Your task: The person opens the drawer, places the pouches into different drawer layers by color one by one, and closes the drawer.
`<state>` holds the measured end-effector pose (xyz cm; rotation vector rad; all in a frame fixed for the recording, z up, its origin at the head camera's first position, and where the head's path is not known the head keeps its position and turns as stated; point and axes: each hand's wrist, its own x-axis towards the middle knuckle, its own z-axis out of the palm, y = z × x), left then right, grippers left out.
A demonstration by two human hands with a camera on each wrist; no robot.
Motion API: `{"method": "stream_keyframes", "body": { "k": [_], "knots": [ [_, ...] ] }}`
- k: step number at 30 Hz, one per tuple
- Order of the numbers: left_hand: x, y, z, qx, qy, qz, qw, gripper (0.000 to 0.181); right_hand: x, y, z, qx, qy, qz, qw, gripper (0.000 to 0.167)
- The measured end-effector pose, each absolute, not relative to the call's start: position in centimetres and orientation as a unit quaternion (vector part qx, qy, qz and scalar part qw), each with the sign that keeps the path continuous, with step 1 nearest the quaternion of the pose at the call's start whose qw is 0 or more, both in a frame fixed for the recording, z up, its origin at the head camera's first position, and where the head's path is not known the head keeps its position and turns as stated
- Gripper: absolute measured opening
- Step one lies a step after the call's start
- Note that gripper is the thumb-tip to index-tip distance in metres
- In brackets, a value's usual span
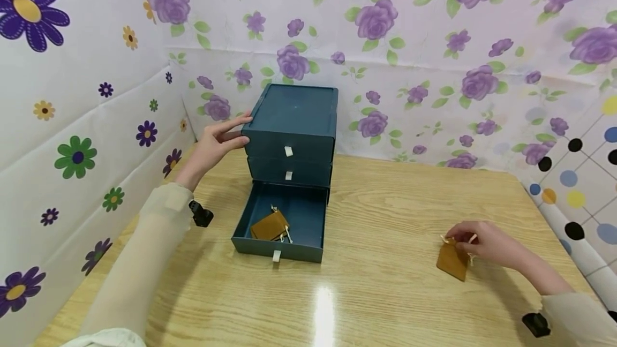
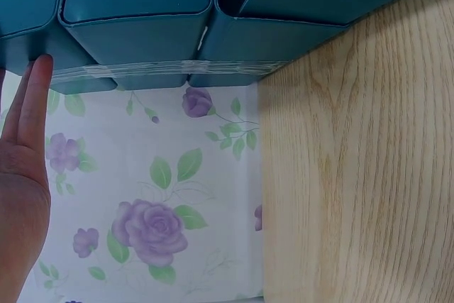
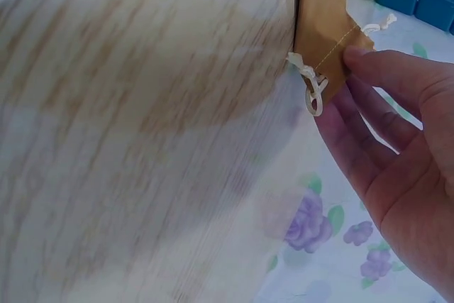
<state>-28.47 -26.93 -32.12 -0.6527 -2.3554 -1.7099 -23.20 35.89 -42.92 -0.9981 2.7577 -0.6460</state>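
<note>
A dark blue cabinet [image 1: 295, 108] of three stacked drawers stands on the table, its bottom drawer [image 1: 308, 216] pulled out. Inside that drawer lie brown drawstring pouches [image 1: 270, 226], overlapping, so their number is hard to tell. My left hand [image 1: 209, 146] rests its fingers against the cabinet's upper left side; in the left wrist view the fingers [image 2: 32, 104] look straight. Far to the right, my right hand [image 1: 489, 242] pinches another brown pouch [image 1: 452, 260] near its cord end. The right wrist view shows the thumb on this pouch [image 3: 323, 23] and its white cords hanging out.
The wooden table [image 1: 385, 213] stretches between the cabinet and my right hand. Flowered cloth [image 1: 424, 117] hangs behind the table, and another patterned cloth [image 1: 96, 122] stands along the left. Small white pull tabs [image 1: 277, 256] stick out from the drawer fronts.
</note>
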Motion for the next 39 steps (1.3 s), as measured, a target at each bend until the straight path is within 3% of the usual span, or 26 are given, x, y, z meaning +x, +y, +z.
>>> {"method": "stream_keyframes", "body": {
  "k": [16,26,39],
  "knots": [
    [-28.4,-27.0,-32.2,-0.222,-0.786,-0.572,0.081,0.049,-24.1,34.9,-42.2,-0.350,0.914,-0.199,0.043,0.023],
    [-29.6,-27.6,-33.4,-0.225,-0.780,-0.577,0.088,0.049,-25.1,34.3,-40.5,-0.356,0.912,-0.192,0.069,0.021],
    [-29.9,-27.8,-33.9,-0.230,-0.781,-0.574,0.089,0.050,-26.2,32.9,-38.5,-0.376,0.909,-0.172,0.061,0.022]
  ]
}}
